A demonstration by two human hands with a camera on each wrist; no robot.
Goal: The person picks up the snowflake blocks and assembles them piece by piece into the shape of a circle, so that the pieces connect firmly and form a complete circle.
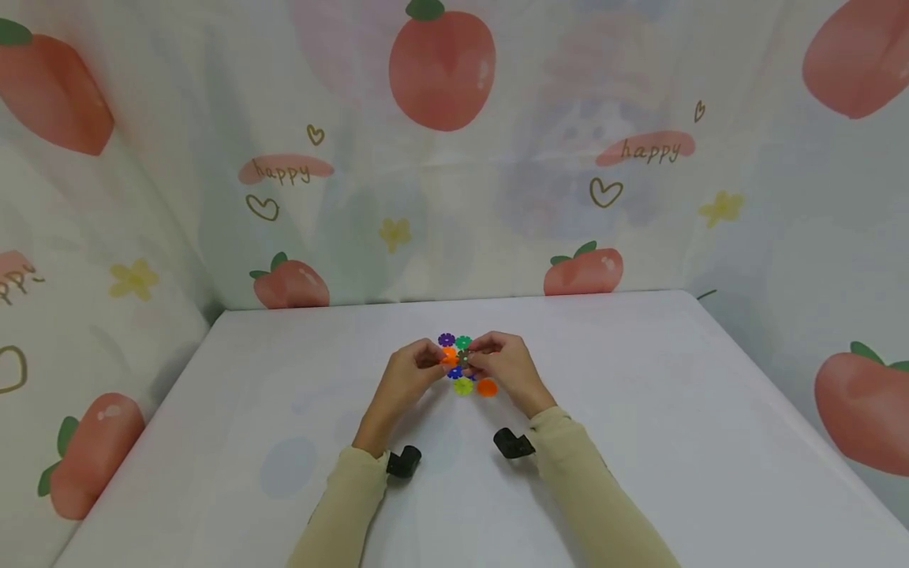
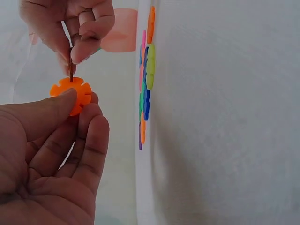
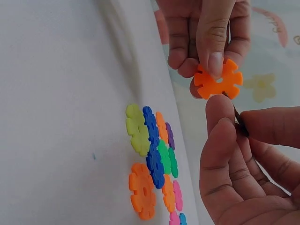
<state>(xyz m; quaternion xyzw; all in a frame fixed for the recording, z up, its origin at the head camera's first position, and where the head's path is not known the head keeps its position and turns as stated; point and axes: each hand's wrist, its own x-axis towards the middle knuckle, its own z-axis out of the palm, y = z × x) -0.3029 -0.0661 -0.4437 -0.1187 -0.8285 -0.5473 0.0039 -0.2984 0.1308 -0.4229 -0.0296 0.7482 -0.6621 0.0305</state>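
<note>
Orange disc [image 3: 229,79], pinched in left hand [image 2: 56,140]

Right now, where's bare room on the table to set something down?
The white table is bare between the left sleeve and the left edge, and between the right sleeve and the right edge. It's crowded around the flower-shaped discs, near the left hand and right hand.

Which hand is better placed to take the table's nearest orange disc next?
Probably the right hand: in the head view, that orange disc lies below it, farther from the left hand. The right must first release its dark piece.
</note>
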